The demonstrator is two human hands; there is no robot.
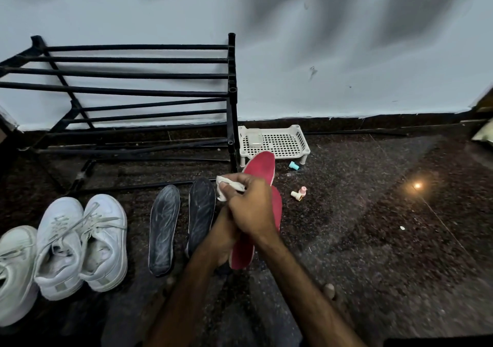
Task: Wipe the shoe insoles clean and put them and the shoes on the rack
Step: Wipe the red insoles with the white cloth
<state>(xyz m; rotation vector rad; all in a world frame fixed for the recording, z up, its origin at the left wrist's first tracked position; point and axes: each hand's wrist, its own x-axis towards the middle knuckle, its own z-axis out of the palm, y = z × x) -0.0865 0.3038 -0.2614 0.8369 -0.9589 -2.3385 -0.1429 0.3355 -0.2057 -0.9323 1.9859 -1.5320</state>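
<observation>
The right grip (pixel 249 208) is curled round a crumpled white cloth (pixel 226 186) and holds it against the red insole (pixel 261 166). The left grip (pixel 222 236), just beneath and partly hidden by the right, is closed on the insole's lower half and holds it tilted off the floor, toe end pointing away. Whether one red insole or two overlapped are held, I cannot tell. Just left of the grips two dark grey insoles (pixel 164 226) lie side by side on the floor, apart from each other. Further left stands a pair of white sneakers (pixel 80 242), touching, with a third pale shoe (pixel 14 272) at the frame edge. Beyond and to the left of the grips a black bar rack (pixel 133 90) stands against the wall, its near post close to the insole's tip. Directly past that tip sits a low white perforated tray (pixel 277 141) carrying a small clear box (pixel 253 137). To the right of the grips a small teal piece (pixel 293 165) and a pink-and-cream piece (pixel 299 193) lie loose. The floor (pixel 373 240) is dark speckled stone with a bright glint (pixel 417 186) of reflected light. The wall (pixel 320 40) is pale and smudged, edged by a dark skirting.
</observation>
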